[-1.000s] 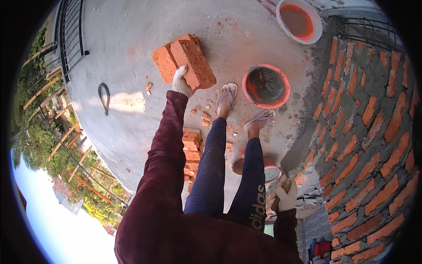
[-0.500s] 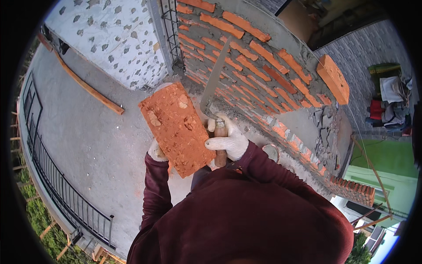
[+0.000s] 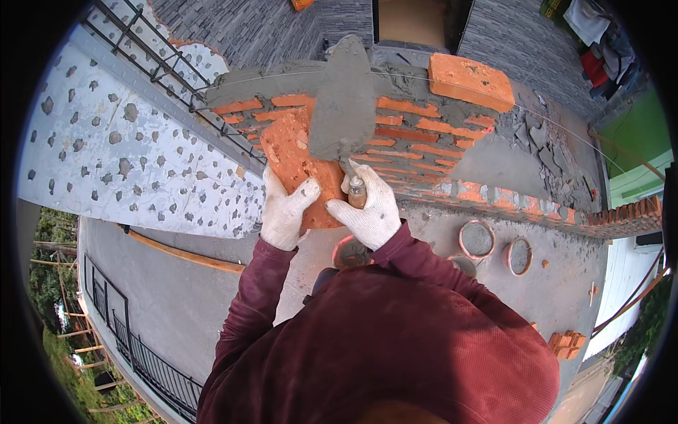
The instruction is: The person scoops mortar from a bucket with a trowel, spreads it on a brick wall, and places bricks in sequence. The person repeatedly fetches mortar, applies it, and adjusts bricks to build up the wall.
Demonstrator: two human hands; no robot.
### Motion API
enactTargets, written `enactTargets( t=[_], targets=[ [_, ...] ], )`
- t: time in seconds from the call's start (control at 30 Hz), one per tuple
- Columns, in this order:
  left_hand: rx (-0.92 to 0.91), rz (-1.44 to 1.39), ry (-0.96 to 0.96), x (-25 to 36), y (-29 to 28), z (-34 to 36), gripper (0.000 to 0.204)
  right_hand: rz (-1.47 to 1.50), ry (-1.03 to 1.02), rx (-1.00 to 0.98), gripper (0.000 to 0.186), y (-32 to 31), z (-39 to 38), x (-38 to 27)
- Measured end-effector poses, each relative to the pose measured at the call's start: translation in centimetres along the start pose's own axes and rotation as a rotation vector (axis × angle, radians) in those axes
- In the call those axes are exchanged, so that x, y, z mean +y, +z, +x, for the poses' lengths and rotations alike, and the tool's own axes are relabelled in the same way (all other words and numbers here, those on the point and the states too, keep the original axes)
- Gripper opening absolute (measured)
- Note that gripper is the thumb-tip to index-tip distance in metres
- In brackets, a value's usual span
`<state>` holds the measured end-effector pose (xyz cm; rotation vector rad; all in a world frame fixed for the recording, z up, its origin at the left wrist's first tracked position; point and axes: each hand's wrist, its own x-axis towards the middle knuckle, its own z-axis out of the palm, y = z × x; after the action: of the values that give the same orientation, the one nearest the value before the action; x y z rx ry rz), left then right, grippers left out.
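— Left hand?
— Gloved in white, clenched round the lower end of a red brick; thumb on the near face, fingers behind. Held up in front of the chest, just short of the brick wall.
— Long axis of the brick?
— Running up and away from the grip, tilted slightly left, top end near the fresh mortar bed on the wall's top course.
— Right hand?
— Also gloved, closed on the wooden handle of a trowel. Blade pointing up and away, coated in grey mortar, lying just right of the brick and overlapping its upper right edge. Touching or only in front: cannot tell.
— Nearer hand to the brick?
— Left, already holding it; right just beside, knuckles almost against the left thumb.
— Elsewhere on the wall?
— One loose brick lying flat on the top course, well right of the trowel, long axis along the wall. A taut string line stretched across above it.
— Packages, labels, signs?
— None legible. Below: round buckets with grey contents on the concrete floor, a small stack of bricks lower right, a black railing lower left.
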<state>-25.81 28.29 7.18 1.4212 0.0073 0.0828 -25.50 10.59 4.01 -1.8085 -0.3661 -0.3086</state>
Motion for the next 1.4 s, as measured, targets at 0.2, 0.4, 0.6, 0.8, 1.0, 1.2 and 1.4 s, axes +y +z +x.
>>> enactTargets(
  t=[0.2, 0.4, 0.6, 0.8, 1.0, 1.2, 1.4],
  targets=[
    [-0.184, -0.008, 0.089, 5.2, 0.3, 8.3, 0.108, 0.101, 0.047, 0.091, 0.052, -0.5, 4.8, -3.9],
    [-0.72, 0.657, 0.55, 14.1, -0.4, 24.1, 0.125, 0.775, 0.134, 0.395, 0.055, -5.0, 6.4, -5.1],
    [-1.045, 1.081, 0.843, 11.9, 5.2, 37.3, 0.125, 0.49, 0.327, 0.902, 0.041, -4.3, -2.4, 1.3],
    [-1.236, 0.968, 0.61, 7.5, 8.3, 38.8, 0.12, 0.331, 0.725, 1.319, 0.039, 2.8, -17.8, 3.7],
    [-1.258, 1.102, 0.684, 5.1, 10.5, 38.7, 0.12, 0.338, 0.98, 1.608, 0.024, 10.4, -30.9, 6.1],
    [-1.271, 1.109, 0.621, 4.1, 10.3, 39.1, 0.122, 0.39, 1.029, 1.63, 0.024, 12.0, -33.4, 6.3],
    [-1.261, 1.073, 0.635, 3.2, 9.9, 38.5, 0.123, 0.354, 1.103, 1.493, 0.032, 9.5, -30.9, 6.7]
  ],
)
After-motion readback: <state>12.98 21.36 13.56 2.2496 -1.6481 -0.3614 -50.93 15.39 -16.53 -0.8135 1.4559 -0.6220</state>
